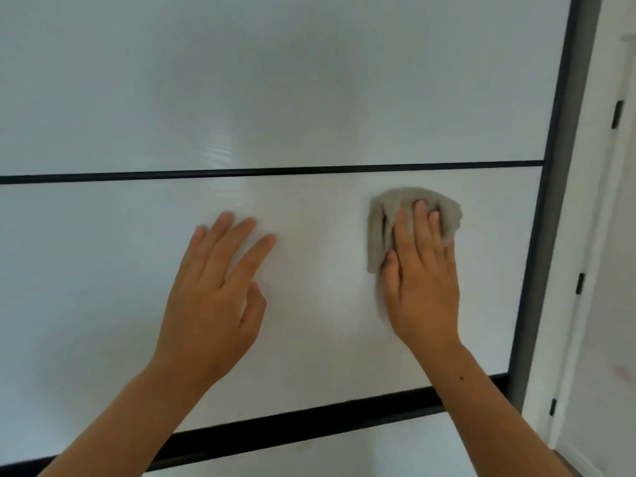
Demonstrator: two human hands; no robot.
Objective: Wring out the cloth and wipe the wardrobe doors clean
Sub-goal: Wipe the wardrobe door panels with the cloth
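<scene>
Cloth (382, 218) under right hand (424, 287), wardrobe door (103, 270), hinged door (612, 242) beside

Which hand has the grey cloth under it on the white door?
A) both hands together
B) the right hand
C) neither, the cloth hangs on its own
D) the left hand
B: the right hand lies with straight fingers on the cloth, pressing it to the door, while the left hand rests bare on the panel.

Left hand (213, 290) raised, fingers straight, spread. Right hand (421, 280) raised, fingers straight, close together, palm forward.
</scene>
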